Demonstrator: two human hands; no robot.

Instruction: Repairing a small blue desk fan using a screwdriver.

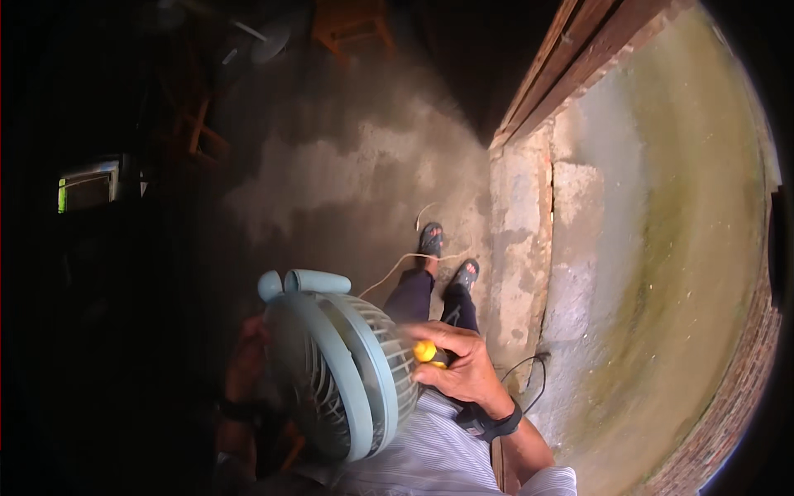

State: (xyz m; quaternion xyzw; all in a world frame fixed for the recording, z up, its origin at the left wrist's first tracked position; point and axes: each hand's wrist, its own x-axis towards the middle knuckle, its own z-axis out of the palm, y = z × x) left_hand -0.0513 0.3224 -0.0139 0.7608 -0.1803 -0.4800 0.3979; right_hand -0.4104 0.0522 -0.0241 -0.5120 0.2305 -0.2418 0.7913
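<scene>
A light-blue electric fan [359, 376] with a round slatted cage is tilted up close in front of my body. A gap shows between the two pale rings of its housing, and its rounded base or stand part [318, 281] sticks out at the top. In deep shadow at the fan's left side, my left hand [251, 351] is closed against it; its fingers are mostly hidden. My right hand [459, 361] pinches a screwdriver [427, 351] with a yellow and black handle beside the right face of the cage. The screwdriver's shaft does not show.
A pale cord [395, 269] runs from behind the fan past my sandalled feet [465, 274] on the concrete floor [356, 178]. A black cable [542, 372] loops at the right, near a stone doorsill [521, 223]. Wooden stools [351, 29] stand in the dark farther off.
</scene>
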